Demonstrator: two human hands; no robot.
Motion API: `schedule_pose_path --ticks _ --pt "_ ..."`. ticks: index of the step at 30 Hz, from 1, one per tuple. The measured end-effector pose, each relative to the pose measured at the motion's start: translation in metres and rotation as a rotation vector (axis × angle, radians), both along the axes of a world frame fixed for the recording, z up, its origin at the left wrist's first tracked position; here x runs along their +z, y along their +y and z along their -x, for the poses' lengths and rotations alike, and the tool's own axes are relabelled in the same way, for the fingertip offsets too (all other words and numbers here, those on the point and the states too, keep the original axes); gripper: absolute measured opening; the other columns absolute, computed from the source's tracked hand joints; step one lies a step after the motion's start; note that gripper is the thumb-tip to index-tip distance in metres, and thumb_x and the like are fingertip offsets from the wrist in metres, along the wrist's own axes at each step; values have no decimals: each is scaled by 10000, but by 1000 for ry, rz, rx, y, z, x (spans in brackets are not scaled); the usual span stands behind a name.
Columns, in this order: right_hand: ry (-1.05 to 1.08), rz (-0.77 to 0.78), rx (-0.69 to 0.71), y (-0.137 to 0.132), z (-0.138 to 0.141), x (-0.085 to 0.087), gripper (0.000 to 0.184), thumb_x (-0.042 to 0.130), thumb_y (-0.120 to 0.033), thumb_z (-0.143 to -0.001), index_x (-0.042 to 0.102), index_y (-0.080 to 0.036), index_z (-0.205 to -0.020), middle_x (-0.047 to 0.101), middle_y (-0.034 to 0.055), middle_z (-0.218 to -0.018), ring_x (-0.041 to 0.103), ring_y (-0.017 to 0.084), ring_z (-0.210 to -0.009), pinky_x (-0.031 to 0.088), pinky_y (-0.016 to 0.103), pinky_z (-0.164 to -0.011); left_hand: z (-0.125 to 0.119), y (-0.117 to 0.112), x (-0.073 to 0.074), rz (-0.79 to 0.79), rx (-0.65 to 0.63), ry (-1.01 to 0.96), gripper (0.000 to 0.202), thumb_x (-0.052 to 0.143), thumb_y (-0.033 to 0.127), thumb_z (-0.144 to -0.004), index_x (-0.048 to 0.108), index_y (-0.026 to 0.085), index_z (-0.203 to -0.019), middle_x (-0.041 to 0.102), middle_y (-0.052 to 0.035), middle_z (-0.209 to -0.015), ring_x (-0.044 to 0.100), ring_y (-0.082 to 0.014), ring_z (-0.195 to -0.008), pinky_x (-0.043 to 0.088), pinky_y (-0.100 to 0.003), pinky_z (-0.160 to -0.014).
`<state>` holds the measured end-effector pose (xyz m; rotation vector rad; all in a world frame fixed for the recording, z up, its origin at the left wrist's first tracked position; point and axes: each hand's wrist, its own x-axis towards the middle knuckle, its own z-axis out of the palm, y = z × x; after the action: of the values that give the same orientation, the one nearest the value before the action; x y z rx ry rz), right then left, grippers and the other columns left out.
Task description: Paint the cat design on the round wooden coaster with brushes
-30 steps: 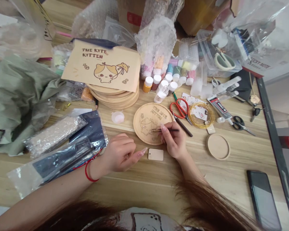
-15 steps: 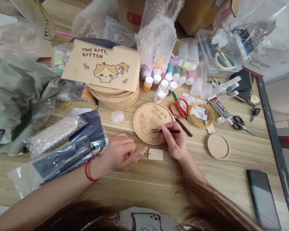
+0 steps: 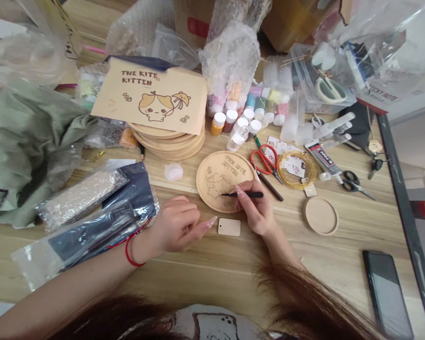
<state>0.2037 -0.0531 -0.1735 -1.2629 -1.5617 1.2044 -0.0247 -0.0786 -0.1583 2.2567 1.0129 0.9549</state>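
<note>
My right hand point(image 3: 255, 208) pinches black tweezers point(image 3: 242, 194), their tip over the lower part of a round wooden plaque point(image 3: 222, 180) engraved with a kitten and lettering. My left hand point(image 3: 179, 225) rests on the wooden table point(image 3: 212, 269) to the left, fingers loosely curled and the index finger stretched toward a small wooden tag point(image 3: 229, 227) without touching it. A red string bracelet circles my left wrist.
Behind the plaque lie a stack of wooden discs point(image 3: 170, 137) under a kitten picture, small paint bottles point(image 3: 241, 120), red scissors point(image 3: 265, 160), a gold wire coil point(image 3: 297, 170), a glue tube and black scissors. A round coaster point(image 3: 320, 216) and a phone point(image 3: 387, 293) lie right; plastic bags point(image 3: 88, 222) left.
The tweezers have tilted slightly and their tip has slid a little left over the plaque. My left hand has stayed put.
</note>
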Motion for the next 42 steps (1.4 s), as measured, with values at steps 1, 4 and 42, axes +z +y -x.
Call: schedule_pose_path --ticks 1,4,42 --pt "-6 -2 1 0 0 0 209 536 -431 -932 562 -228 -893 573 5 -673 514 153 -548 421 307 -509 0 0 0 1 2 1 371 480 244 -914 430 187 -550 423 43 -478 363 -106 -482 339 -278 -554" --pt "-29 0 0 1 0 0 233 534 -451 -929 563 -225 -884 570 5 -660 516 156 -547 424 310 -514 0 0 0 1 3 4 372 478 246 -915 430 189 -551 426 43 -478 365 -106 -481 342 -279 -555" --pt "372 377 -92 11 -13 21 235 692 -426 -824 589 -221 -874 595 -33 -612 524 102 -432 425 205 -349 0 1 0 11 3 -2 383 483 245 -918 414 189 -546 415 44 -473 357 -106 -477 333 -280 -548"
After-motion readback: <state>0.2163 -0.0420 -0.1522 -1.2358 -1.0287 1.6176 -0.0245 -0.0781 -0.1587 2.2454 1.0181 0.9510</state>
